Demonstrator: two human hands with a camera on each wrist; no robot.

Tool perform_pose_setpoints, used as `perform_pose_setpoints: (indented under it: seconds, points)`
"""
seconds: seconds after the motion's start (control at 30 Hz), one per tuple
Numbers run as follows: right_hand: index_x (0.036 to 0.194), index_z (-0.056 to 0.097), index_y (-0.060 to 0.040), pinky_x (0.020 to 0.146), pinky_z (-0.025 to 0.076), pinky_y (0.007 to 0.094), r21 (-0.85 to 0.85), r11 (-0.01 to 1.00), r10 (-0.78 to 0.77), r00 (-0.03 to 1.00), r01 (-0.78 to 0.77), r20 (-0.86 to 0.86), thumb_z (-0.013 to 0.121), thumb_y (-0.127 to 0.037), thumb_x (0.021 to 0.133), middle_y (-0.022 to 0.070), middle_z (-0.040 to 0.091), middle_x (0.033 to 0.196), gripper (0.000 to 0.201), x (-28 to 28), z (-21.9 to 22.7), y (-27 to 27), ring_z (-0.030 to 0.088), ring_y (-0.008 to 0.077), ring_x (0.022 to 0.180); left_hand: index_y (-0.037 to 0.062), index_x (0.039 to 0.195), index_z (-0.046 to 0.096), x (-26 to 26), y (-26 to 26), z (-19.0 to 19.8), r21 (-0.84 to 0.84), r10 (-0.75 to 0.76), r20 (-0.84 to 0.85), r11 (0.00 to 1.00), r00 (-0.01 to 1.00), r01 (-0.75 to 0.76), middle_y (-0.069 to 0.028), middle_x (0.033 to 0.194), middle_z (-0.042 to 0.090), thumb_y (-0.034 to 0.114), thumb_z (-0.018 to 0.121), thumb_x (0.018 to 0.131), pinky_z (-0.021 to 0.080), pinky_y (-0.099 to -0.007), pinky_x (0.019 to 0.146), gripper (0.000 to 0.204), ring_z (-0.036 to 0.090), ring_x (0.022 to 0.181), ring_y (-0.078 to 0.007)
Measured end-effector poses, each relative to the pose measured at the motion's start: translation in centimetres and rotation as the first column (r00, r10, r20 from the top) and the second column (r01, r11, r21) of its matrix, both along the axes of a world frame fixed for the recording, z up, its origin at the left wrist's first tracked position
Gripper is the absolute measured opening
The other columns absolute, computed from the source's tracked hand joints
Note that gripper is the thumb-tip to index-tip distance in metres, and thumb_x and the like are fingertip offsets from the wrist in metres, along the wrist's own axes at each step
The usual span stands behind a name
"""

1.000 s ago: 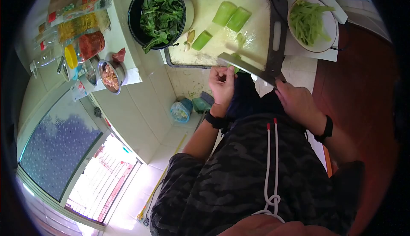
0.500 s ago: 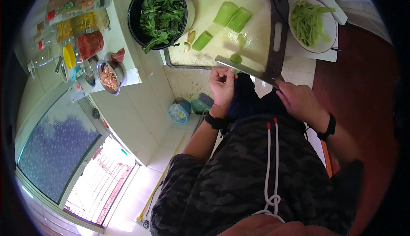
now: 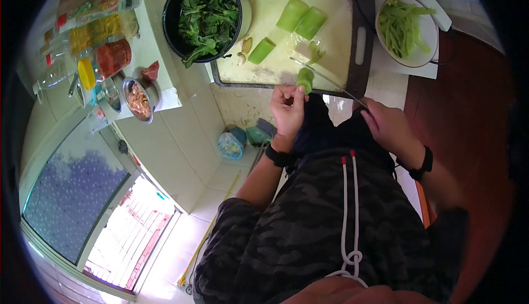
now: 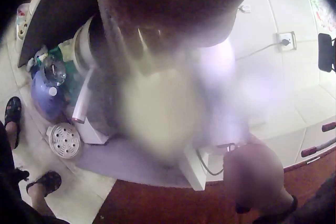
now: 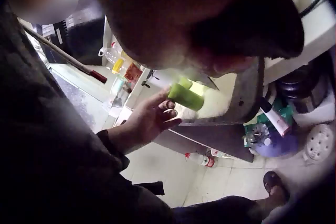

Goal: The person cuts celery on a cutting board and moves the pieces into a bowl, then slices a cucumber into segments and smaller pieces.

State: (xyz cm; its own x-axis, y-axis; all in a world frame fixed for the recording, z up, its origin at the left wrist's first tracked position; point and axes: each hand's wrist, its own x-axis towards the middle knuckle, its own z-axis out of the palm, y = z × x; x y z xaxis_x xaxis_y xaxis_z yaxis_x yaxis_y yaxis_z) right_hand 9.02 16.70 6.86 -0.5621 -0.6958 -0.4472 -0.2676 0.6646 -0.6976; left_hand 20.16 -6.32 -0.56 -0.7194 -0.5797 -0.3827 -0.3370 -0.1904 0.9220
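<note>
At the near edge of the cutting board (image 3: 237,75), my left hand (image 3: 287,111) pinches a short, pale green celtuce piece (image 3: 305,79) between thumb and fingers. The right wrist view shows this celtuce piece (image 5: 186,97) at the fingertips of the left hand (image 5: 142,124). My right hand (image 3: 390,128) grips the handle of a kitchen knife (image 3: 330,81). Its blade appears thin and nearly edge-on, crossing the far end of the piece. Farther up the board lie two thick celtuce pieces (image 3: 300,19), a smaller celtuce piece (image 3: 261,52) and thin green scraps (image 3: 317,53).
A dark pot (image 3: 167,28) full of green leaves stands left of the board, near garlic or ginger bits (image 3: 243,50). At right, a white plate (image 3: 430,45) holds green strips. Bottles (image 3: 96,34) and a meat bowl (image 3: 140,99) occupy the left counter. A black cord (image 3: 355,1) crosses the board's corner.
The knife has turned from showing its flat side to nearly edge-on, its tip shifting toward the board's middle. More of the celtuce piece shows; the left hand has barely moved.
</note>
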Motion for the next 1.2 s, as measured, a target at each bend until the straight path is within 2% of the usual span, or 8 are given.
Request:
perform_pose_setpoints:
  seconds: [0.07, 0.13, 0.57, 0.63, 0.73, 0.93, 1.03, 1.2]
  points:
    - [0.109, 0.052, -0.0071, 0.063, 0.048, 0.0521, -0.029, 0.999, -0.015, 1.0, 0.015, -0.001, 0.054, -0.019, 0.094, 0.0208, 0.062, 0.086, 0.02, 0.1, 1.0, 0.3, 0.061, 0.0418, 0.07, 0.0024, 0.089, 0.05, -0.1, 0.1, 0.0, -0.01, -0.015, 0.004, 1.0, 1.0, 0.015, -0.0065, 0.077, 0.062, 0.004, 0.064, 0.092, 0.05, -0.0246, 0.062, 0.015, 0.06, 0.063, -0.0115]
    - [0.111, 0.052, -0.0069, 0.062, 0.048, 0.0512, 0.012, 0.998, 0.066, 0.998, -0.066, -0.013, 0.054, -0.019, 0.094, 0.02, 0.062, 0.085, 0.022, 0.3, 1.7, 0.4, 0.061, 0.0414, 0.07, 0.0022, 0.089, 0.05, -0.3, 0.4, 0.1, 0.055, 0.064, -0.037, 0.997, 0.997, -0.062, -0.004, 0.072, 0.062, 0.005, 0.066, 0.091, 0.05, -0.0215, 0.062, 0.016, 0.059, 0.063, -0.0074]
    - [0.113, 0.054, -0.0059, 0.062, 0.048, 0.0484, 0.057, 0.995, 0.086, 0.996, -0.087, 0.016, 0.058, -0.016, 0.091, 0.0172, 0.064, 0.088, 0.025, 0.9, 2.3, 0.7, 0.062, 0.0393, 0.073, 0.0024, 0.09, 0.05, 0.2, 0.3, -0.5, 0.064, 0.041, -0.061, 0.997, 0.997, -0.037, -0.0053, 0.076, 0.063, 0.003, 0.064, 0.092, 0.051, -0.0217, 0.063, 0.014, 0.06, 0.064, -0.0079]
    - [0.113, 0.053, -0.0055, 0.062, 0.048, 0.049, 0.054, 0.99, 0.128, 0.992, -0.129, 0.018, 0.057, -0.017, 0.091, 0.018, 0.064, 0.086, 0.025, 0.7, 2.0, 0.8, 0.061, 0.0397, 0.072, 0.0016, 0.091, 0.048, 0.3, 0.1, -0.4, 0.05, 0.013, -0.064, 0.999, 0.998, -0.01, -0.0077, 0.076, 0.062, 0.001, 0.059, 0.094, 0.051, -0.0265, 0.064, 0.012, 0.06, 0.066, -0.0131]
    - [0.107, 0.051, -0.0056, 0.057, 0.048, 0.0473, 0.008, 0.993, 0.121, 0.99, -0.121, -0.073, 0.055, -0.02, 0.094, 0.0177, 0.061, 0.077, 0.02, 1.0, 0.4, 0.8, 0.061, 0.0385, 0.065, 0.0016, 0.09, 0.048, 0.3, -0.1, -0.2, -0.003, -0.03, 0.006, 1.0, 1.0, 0.03, -0.0082, 0.076, 0.062, 0.002, 0.06, 0.094, 0.051, -0.0266, 0.064, 0.013, 0.061, 0.066, -0.0131]
    - [0.107, 0.051, -0.006, 0.06, 0.049, 0.0483, 0.068, 0.995, 0.079, 0.992, -0.073, -0.097, 0.054, -0.019, 0.094, 0.0185, 0.062, 0.08, 0.019, 1.3, -2.3, 0.4, 0.061, 0.0395, 0.068, 0.0024, 0.089, 0.049, -0.1, -0.1, -0.1, 0.035, -0.006, -0.025, 0.999, 1.0, 0.007, -0.007, 0.076, 0.064, 0.002, 0.063, 0.092, 0.049, -0.0223, 0.063, 0.014, 0.059, 0.066, -0.0086]
    - [0.107, 0.051, -0.0069, 0.061, 0.048, 0.0492, 0.012, 0.999, -0.047, 0.999, 0.047, -0.005, 0.054, -0.02, 0.094, 0.018, 0.062, 0.081, 0.019, 1.4, -1.7, 0.6, 0.061, 0.0401, 0.069, 0.0024, 0.09, 0.049, -0.1, 0.0, 0.1, 0.045, -0.007, -0.031, 0.999, 0.999, 0.008, -0.0069, 0.076, 0.064, 0.002, 0.063, 0.092, 0.049, -0.0224, 0.064, 0.014, 0.059, 0.066, -0.0085]
    - [0.108, 0.052, -0.0075, 0.061, 0.047, 0.0498, 0.003, 0.998, 0.056, 0.998, -0.056, 0.002, 0.055, -0.021, 0.093, 0.0175, 0.062, 0.081, 0.02, 0.5, 0.7, 1.0, 0.06, 0.0405, 0.069, 0.0022, 0.09, 0.049, 0.2, -0.1, -0.3, 0.022, -0.017, -0.026, 1.0, 1.0, 0.018, -0.0076, 0.077, 0.064, 0.003, 0.062, 0.093, 0.05, -0.0239, 0.064, 0.013, 0.06, 0.066, -0.0102]
